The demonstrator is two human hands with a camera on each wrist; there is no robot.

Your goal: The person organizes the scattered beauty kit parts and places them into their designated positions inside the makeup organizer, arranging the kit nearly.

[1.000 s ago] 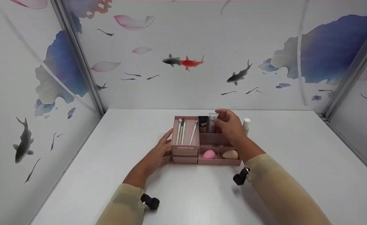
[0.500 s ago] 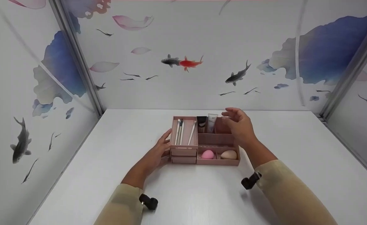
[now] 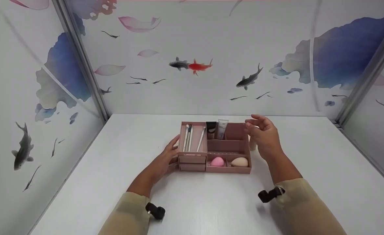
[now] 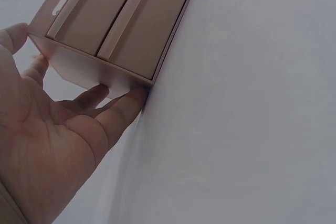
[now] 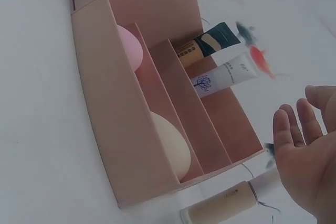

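Note:
A pink makeup organizer (image 3: 193, 159) stands on the white table. My left hand (image 3: 160, 164) rests its fingertips on the organizer's left side; in the left wrist view those fingertips (image 4: 128, 103) touch the side wall below the drawers. My right hand (image 3: 266, 138) is raised by the organizer's back right corner, fingers loosely bent, holding nothing. Partly hidden behind it is a bottle of beige liquid (image 5: 223, 204) with a pale cap, upright just right of the organizer. A white tube (image 3: 222, 129) and a black-and-beige tube (image 3: 211, 130) stand in the back compartments.
Several slim brushes (image 3: 188, 137) lie in the organizer's top left tray. A pink makeup sponge (image 3: 217, 161) and a beige makeup sponge (image 3: 240, 162) sit in the front compartments. A patterned white panel (image 3: 146, 101) rises behind the table, with more panels at both sides.
My right hand has left the white tube and moved right, past the organizer's back right corner, now overlapping the bottle. My left hand has stayed on the organizer's side.

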